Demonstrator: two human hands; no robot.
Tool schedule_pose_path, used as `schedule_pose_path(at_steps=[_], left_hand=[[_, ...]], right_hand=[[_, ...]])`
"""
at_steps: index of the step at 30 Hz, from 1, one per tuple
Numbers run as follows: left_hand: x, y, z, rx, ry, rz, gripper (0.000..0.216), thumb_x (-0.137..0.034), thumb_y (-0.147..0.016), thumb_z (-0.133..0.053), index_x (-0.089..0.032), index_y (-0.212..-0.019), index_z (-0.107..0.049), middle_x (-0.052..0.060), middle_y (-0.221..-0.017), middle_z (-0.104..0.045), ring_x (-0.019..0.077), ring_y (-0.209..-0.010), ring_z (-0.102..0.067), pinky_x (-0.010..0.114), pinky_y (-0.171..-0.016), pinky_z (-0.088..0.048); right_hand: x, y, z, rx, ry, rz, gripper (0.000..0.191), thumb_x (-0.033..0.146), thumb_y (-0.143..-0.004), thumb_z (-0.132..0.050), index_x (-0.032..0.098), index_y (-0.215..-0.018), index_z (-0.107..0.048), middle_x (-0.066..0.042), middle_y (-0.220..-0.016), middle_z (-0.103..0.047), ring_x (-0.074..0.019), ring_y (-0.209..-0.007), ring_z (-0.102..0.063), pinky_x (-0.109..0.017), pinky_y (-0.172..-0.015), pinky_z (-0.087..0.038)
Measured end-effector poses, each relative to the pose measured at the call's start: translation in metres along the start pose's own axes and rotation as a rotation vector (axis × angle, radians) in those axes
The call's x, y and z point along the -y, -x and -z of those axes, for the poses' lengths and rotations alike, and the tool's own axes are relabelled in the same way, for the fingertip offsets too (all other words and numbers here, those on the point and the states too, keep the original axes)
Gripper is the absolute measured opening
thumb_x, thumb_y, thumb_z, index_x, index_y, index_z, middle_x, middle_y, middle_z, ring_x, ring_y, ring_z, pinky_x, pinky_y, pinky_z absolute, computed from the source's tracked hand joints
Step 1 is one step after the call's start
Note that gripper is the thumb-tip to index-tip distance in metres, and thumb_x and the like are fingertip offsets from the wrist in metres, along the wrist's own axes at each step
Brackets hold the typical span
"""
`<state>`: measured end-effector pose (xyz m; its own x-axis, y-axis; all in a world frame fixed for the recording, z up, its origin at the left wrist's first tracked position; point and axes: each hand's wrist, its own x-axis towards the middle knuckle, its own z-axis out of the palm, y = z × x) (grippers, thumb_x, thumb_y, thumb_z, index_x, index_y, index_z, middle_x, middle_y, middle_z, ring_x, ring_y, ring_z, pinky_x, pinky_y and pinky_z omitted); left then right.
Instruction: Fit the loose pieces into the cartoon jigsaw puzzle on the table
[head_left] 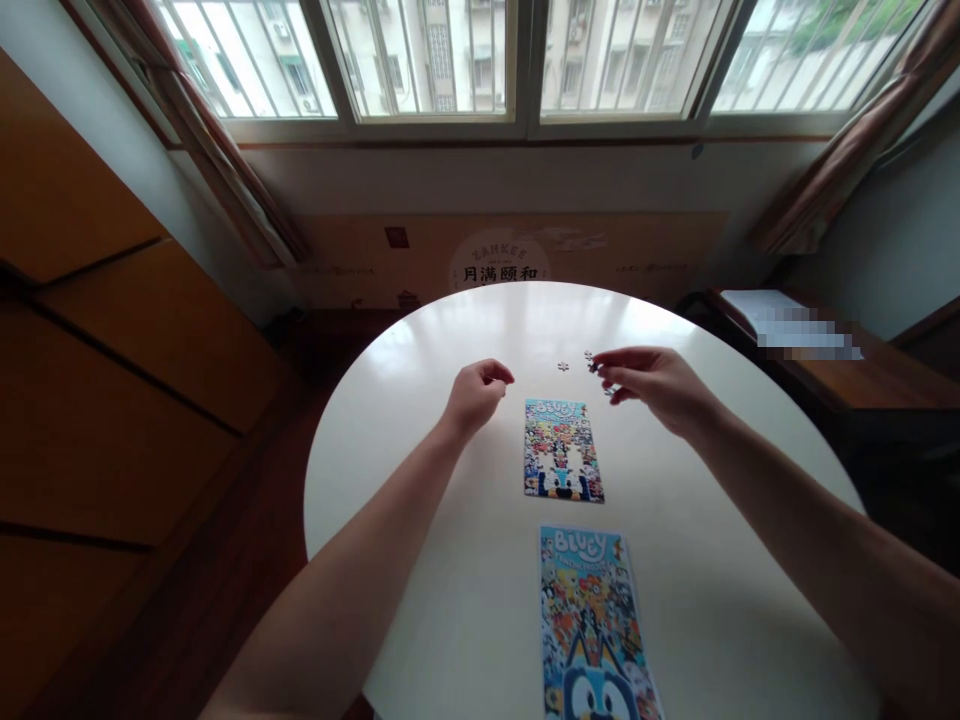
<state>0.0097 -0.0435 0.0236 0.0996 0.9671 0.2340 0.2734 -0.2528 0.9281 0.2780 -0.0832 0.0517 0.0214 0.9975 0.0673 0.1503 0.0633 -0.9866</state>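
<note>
Right hand (656, 385) is pinching a puzzle piece (591, 361); left hand (476, 395) is hovering curled, contents unclear. "Bluey" jigsaw (562, 452) is lying between them.

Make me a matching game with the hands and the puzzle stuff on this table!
1 right hand
2 left hand
3 loose piece
4 Bluey picture

a on the white table, closest to the person
b curled, left of the puzzle
c pinching a puzzle piece
d lying alone between the hands

Pairs: 1-c, 2-b, 3-d, 4-a
</note>
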Motion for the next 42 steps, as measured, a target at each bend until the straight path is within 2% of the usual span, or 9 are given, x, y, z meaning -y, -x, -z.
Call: schedule_pose_path(at_steps=[2,5,11,21,24,27,30,34,42], left_hand=[[-0.016,0.006,0.002,0.238,0.019,0.066,0.025,-0.012,-0.065,-0.057,-0.019,-0.079,-0.077,0.006,-0.080,-0.074,0.0162,-0.060,-0.063,0.024,-0.044,-0.039],[-0.035,0.015,0.007,0.552,0.035,0.207,0.017,-0.026,-0.071,-0.070,-0.018,-0.081,-0.080,0.010,-0.082,-0.075,0.0177,-0.058,-0.063,0.024,-0.038,-0.031],[-0.046,0.019,0.015,0.771,-0.064,0.326,0.029,-0.044,-0.076,-0.077,-0.016,-0.080,-0.078,0.006,-0.072,-0.068,0.0116,-0.059,-0.054,0.022,-0.043,-0.024],[-0.059,0.024,0.009,0.860,-0.214,0.337,0.025,-0.037,-0.078,-0.075,-0.015,-0.088,-0.079,0.002,-0.066,-0.064,0.0116,-0.061,-0.053,0.024,-0.051,-0.032],[-0.058,0.023,0.008,0.859,-0.203,0.364,0.025,-0.037,-0.077,-0.076,-0.015,-0.088,-0.078,0.002,-0.065,-0.063,0.0110,-0.059,-0.050,0.024,-0.051,-0.031],[-0.055,0.022,0.008,0.845,-0.190,0.406,0.028,-0.039,-0.075,-0.078,-0.015,-0.089,-0.078,0.002,-0.066,-0.062,0.0098,-0.056,-0.045,0.024,-0.049,-0.027],[-0.053,0.020,0.007,0.832,-0.201,0.424,0.029,-0.041,-0.075,-0.079,-0.015,-0.088,-0.078,0.002,-0.066,-0.061,0.0103,-0.057,-0.044,0.025,-0.049,-0.024],[-0.050,0.019,0.005,0.824,-0.207,0.423,0.029,-0.043,-0.075,-0.079,-0.016,-0.084,-0.077,0.002,-0.064,-0.059,0.0108,-0.058,-0.044,0.025,-0.049,-0.023],[-0.047,0.018,0.005,0.804,-0.197,0.413,0.030,-0.045,-0.073,-0.080,-0.016,-0.083,-0.077,0.003,-0.069,-0.061,0.0123,-0.063,-0.047,0.025,-0.049,-0.023]], right_hand=[[0.002,0.029,-0.019,0.102,-0.089,-0.067,0.033,0.032,-0.066,-0.084,0.018,-0.096,-0.079,-0.008,-0.088,-0.075,-0.0167,-0.073,-0.068,-0.030,-0.059,-0.060],[-0.001,0.052,-0.040,0.233,-0.147,-0.169,0.029,0.032,-0.065,-0.087,0.018,-0.087,-0.076,-0.005,-0.077,-0.073,-0.0159,-0.069,-0.069,-0.030,-0.062,-0.062],[-0.007,0.056,-0.048,0.295,-0.174,-0.255,0.033,0.034,-0.066,-0.090,0.015,-0.085,-0.071,-0.005,-0.074,-0.072,-0.0159,-0.069,-0.070,-0.027,-0.061,-0.061],[-0.006,0.061,-0.049,0.309,-0.128,-0.260,0.034,0.032,-0.062,-0.091,0.014,-0.082,-0.071,-0.004,-0.068,-0.070,-0.0138,-0.061,-0.067,-0.023,-0.052,-0.057],[-0.008,0.059,-0.046,0.295,-0.108,-0.231,0.034,0.038,-0.068,-0.087,0.014,-0.086,-0.072,-0.005,-0.070,-0.070,-0.0151,-0.063,-0.068,-0.025,-0.052,-0.058],[-0.012,0.055,-0.039,0.234,-0.028,-0.089,0.031,0.042,-0.077,-0.080,0.015,-0.091,-0.074,-0.005,-0.073,-0.070,-0.0150,-0.063,-0.067,-0.027,-0.052,-0.058],[-0.017,0.054,-0.032,0.162,0.164,0.157,0.023,0.038,-0.083,-0.074,0.016,-0.091,-0.076,-0.006,-0.079,-0.072,-0.0142,-0.066,-0.067,-0.026,-0.056,-0.059],[-0.017,0.055,-0.029,0.219,0.415,0.441,0.012,0.028,-0.087,-0.070,0.019,-0.090,-0.077,-0.004,-0.084,-0.074,-0.0122,-0.070,-0.067,-0.024,-0.059,-0.057],[-0.015,0.056,-0.026,0.249,0.510,0.563,0.008,0.025,-0.087,-0.071,0.020,-0.088,-0.077,-0.002,-0.082,-0.074,-0.0108,-0.070,-0.067,-0.023,-0.062,-0.055]])
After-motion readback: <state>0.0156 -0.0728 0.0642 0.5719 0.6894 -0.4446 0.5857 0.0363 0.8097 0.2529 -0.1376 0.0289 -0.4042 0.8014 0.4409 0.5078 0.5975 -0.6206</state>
